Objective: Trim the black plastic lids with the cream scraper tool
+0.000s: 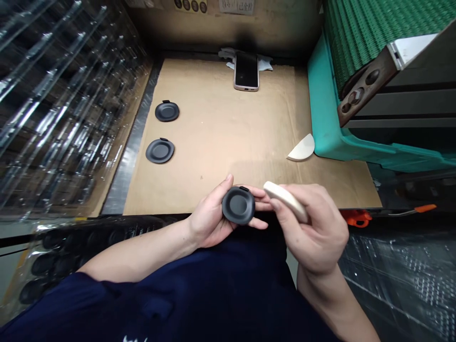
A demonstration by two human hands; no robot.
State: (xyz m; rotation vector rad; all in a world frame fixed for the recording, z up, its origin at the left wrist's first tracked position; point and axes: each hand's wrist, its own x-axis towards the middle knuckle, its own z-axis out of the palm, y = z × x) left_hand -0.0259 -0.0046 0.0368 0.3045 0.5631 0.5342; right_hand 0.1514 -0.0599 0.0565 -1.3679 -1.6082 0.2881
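Note:
A small black oval plastic part [238,205] with a raised rim and a tab at its top edge rests in my left hand [213,216], thumb at its left side and fingers beneath. My right hand [315,225] pinches a pale cream pad [285,198] by its flat sides, its tip close to the left fingertips and apart from the black part. Two similar black parts, an upper one [167,111] and a lower one [160,151], lie on the cardboard sheet [221,128] at the left. A cream half-round piece [302,148] lies at the right.
A phone [246,71] lies on a crumpled cloth at the back. Stacked clear plastic trays [60,95] rise on the left. At the right stand a teal bin [326,114], green ribbed belting [377,28] and a metal bracket [366,85]. An orange-handled tool [358,218] is by the front edge.

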